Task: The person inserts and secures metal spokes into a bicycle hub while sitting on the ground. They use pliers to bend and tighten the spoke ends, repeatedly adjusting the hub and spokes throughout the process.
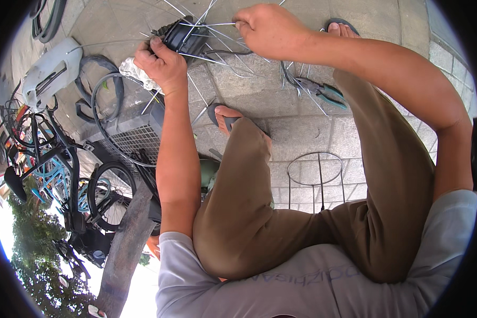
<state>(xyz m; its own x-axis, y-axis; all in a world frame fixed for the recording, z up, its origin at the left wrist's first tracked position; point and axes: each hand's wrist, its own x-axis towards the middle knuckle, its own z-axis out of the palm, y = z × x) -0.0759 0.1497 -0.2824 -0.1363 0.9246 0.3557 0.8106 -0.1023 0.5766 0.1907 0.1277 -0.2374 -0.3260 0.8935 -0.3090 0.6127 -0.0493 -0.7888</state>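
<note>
1. On the paved ground ahead of my knees, my left hand [161,63] is clamped on a black wheel hub [183,37], a white rag [135,71] beneath it.
2. My right hand [267,29] pinches one silver spoke [209,24], its long axis running left toward the hub.
3. Green-handled pliers [323,91] lie just beside my right foot [340,27].

Outdoor site; grey stone paving [302,122] is running underfoot with visible joints. Bicycles [53,164] are standing at the left, trees [32,249] showing behind them. Loose tyres [98,87] are lying on the slabs. Strong daylight is falling across everything.
</note>
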